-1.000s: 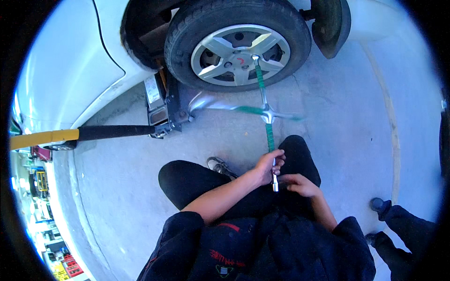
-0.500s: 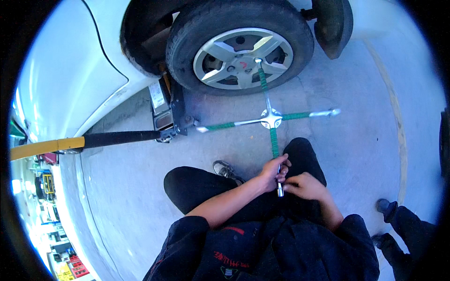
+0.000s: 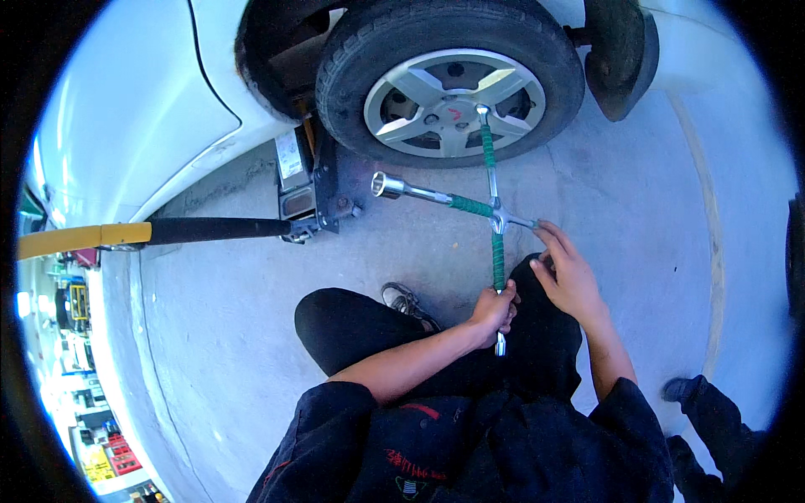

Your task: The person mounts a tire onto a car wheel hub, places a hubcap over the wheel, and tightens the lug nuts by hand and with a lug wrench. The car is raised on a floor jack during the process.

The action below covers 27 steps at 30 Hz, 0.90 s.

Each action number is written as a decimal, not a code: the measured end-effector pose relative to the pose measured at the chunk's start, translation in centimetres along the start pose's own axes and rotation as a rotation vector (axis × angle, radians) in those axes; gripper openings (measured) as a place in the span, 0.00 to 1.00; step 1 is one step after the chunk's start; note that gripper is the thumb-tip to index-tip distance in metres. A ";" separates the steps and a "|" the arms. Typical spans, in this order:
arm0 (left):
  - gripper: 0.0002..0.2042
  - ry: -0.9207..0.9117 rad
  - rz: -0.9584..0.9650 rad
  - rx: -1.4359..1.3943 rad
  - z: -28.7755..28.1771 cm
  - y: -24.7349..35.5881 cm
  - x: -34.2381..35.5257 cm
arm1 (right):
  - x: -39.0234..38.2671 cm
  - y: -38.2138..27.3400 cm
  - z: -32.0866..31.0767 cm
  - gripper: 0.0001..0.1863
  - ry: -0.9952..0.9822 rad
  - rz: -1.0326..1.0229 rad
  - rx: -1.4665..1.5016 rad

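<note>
A four-way lug wrench (image 3: 497,220) with green-wrapped arms reaches from a silver five-spoke wheel (image 3: 412,111) down toward me, its far end on a lug near the hub. My left hand (image 3: 495,312) grips the near arm, just above its socket end. My right hand (image 3: 560,272) is open beside the wrench, fingers apart and fingertips at the right-hand arm, touching or very close to it. The left-hand arm points out with a large socket at its tip.
A white car body (image 3: 126,117) surrounds the wheel. A floor jack (image 3: 299,197) with a long yellow-and-black handle (image 3: 92,239) lies at left. Shelves with tools (image 3: 113,457) line the far left. Another person's dark-trousered legs (image 3: 713,419) are at lower right on the concrete floor (image 3: 654,251).
The crossbar was spinning and blurred, then stretched sideways; now it is turned end-on toward me, sharper. My right hand has risen from beside the near socket end to the right-hand arm.
</note>
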<state>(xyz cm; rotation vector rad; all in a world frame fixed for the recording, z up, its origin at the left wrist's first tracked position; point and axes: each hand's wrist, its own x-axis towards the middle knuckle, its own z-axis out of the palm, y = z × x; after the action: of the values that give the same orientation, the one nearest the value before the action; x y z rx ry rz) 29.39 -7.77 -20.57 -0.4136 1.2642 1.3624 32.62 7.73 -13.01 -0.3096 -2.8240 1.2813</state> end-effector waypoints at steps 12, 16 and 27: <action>0.13 -0.319 -0.116 -0.181 -1.3 0.2 0.0 | 5.3 9.8 1.2 0.27 0.696 -0.061 -0.605; 0.10 -0.341 -0.107 -0.202 -1.0 0.5 0.9 | 3.3 20.9 21.4 0.24 0.081 0.328 -0.124; 0.08 -0.312 -0.106 -0.250 -1.8 -0.6 0.9 | 1.0 21.0 20.6 0.21 -0.418 0.185 0.744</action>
<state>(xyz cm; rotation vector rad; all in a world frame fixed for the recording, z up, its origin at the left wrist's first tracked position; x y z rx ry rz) 28.90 -8.95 -22.18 -0.4152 0.8098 1.4357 33.01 6.14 -42.38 -0.2949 -2.3625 2.5516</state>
